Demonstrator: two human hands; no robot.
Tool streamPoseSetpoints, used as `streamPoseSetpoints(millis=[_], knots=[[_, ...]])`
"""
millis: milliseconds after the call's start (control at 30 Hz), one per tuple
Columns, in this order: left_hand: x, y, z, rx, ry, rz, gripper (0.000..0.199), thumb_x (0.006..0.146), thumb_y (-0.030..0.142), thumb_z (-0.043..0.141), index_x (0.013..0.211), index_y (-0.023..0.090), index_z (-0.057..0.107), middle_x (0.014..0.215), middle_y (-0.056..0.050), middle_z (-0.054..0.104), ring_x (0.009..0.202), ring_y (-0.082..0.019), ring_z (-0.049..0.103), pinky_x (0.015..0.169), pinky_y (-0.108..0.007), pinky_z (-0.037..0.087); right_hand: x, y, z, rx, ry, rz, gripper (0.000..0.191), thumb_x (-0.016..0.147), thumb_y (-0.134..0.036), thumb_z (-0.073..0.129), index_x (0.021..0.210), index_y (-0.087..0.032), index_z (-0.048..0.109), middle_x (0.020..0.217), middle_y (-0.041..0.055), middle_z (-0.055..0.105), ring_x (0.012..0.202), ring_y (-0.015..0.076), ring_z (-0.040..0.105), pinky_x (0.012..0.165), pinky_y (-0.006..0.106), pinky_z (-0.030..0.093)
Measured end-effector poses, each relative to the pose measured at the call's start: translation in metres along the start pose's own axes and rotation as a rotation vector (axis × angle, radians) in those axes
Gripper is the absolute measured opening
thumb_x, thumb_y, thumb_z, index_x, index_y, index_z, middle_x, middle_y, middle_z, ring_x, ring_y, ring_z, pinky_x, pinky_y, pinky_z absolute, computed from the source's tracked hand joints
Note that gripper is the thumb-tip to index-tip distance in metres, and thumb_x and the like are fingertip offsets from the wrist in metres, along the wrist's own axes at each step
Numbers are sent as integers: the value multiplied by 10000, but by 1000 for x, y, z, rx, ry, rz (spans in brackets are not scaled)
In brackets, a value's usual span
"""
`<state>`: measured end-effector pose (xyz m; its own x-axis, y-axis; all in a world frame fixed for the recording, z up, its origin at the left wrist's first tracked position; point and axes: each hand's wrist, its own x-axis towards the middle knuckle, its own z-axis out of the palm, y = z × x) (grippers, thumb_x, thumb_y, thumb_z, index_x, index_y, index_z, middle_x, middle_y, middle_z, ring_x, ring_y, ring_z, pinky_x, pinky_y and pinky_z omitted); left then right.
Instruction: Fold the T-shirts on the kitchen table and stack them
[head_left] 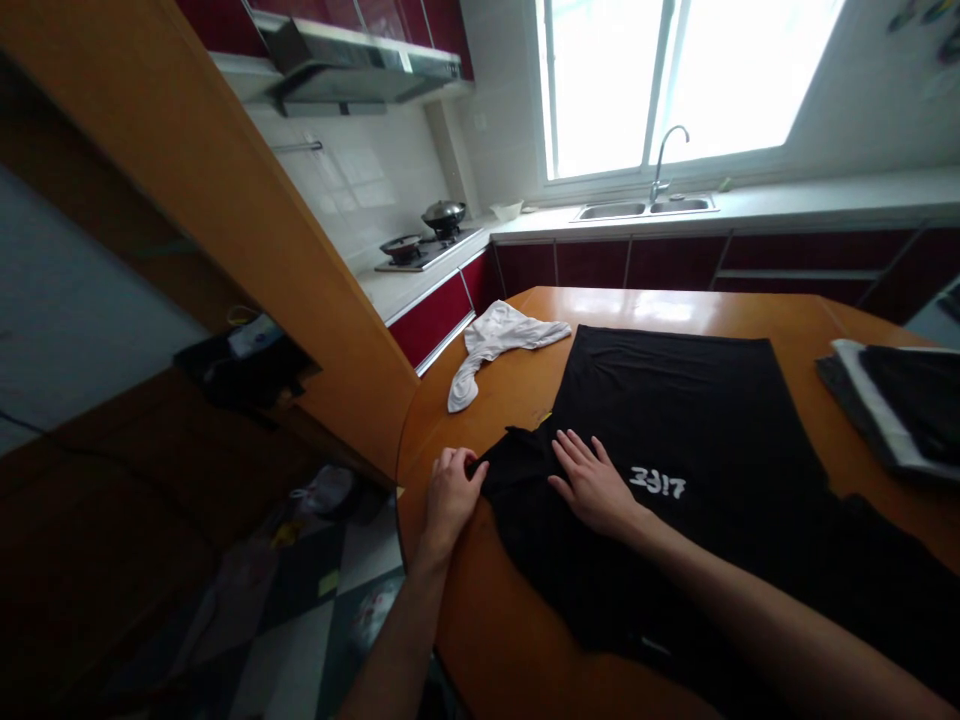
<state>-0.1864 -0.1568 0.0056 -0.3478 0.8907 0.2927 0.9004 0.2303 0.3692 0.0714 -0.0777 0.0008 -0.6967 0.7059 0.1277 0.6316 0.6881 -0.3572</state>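
Observation:
A black shirt (697,420) with white lettering lies spread on the orange-brown wooden table (465,610), its lettering upside down in this view. At the table's left edge, my left hand (451,492) pinches the end of the shirt's left sleeve between thumb and fingers. My right hand (591,482) rests palm down on the shirt, fingers apart, between that sleeve and the lettering. The sleeve fabric near my hands is bunched a little. The shirt's lower part, towards me, is partly hidden under my right forearm.
A crumpled white cloth (499,335) lies at the table's far left. Folded dark and white clothes (900,400) are stacked at the right. Beyond stand a counter with a sink (645,208) and a stove (431,252) with pans. A wooden post rises at the left.

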Motion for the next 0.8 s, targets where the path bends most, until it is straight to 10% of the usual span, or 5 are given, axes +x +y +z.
streamPoseSetpoints(millis=[800], knots=[[1, 1, 2, -90, -31, 94, 50, 899, 237, 596, 912, 208, 635, 992, -80, 628, 975, -251, 615, 907, -406, 513, 1, 1, 2, 2, 14, 5, 627, 1013, -466, 374, 1538, -123, 384, 1631, 128, 288, 1526, 272, 203, 1229, 538, 119]])
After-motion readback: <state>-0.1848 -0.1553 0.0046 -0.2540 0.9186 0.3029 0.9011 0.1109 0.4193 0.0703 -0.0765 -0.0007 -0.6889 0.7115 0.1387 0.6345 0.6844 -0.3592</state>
